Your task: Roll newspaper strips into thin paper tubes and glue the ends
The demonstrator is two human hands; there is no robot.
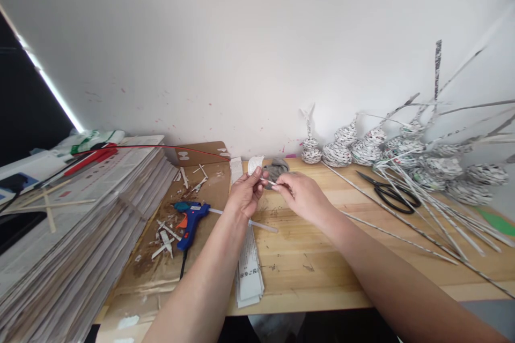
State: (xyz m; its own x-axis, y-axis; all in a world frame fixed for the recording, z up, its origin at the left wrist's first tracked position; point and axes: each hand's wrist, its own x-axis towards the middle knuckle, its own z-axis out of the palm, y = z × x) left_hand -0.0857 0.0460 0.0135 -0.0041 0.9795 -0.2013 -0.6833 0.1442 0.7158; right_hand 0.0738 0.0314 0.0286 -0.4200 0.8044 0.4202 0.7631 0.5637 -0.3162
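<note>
Near the middle of the wooden table (289,278), my left hand (251,191) pinches a small white coiled paper piece (255,164), which stands up above its fingertips. My right hand (293,188) is closed on a thin white paper tube (269,181) that runs across to the left fingertips. Both hands are held close together over the table. A grey cloth (276,168) lies just behind them. Under my left wrist lies a stack of folded newspaper strips (248,273). A blue glue gun (193,225) with a clear glue stick rests to the left on stained cardboard.
A tall pile of newspapers (132,214) fills the left side. Black scissors (396,195) and many loose paper tubes (454,220) lie at the right, in front of several woven paper gourds (340,150) along the wall. Paper scraps (164,241) surround the glue gun.
</note>
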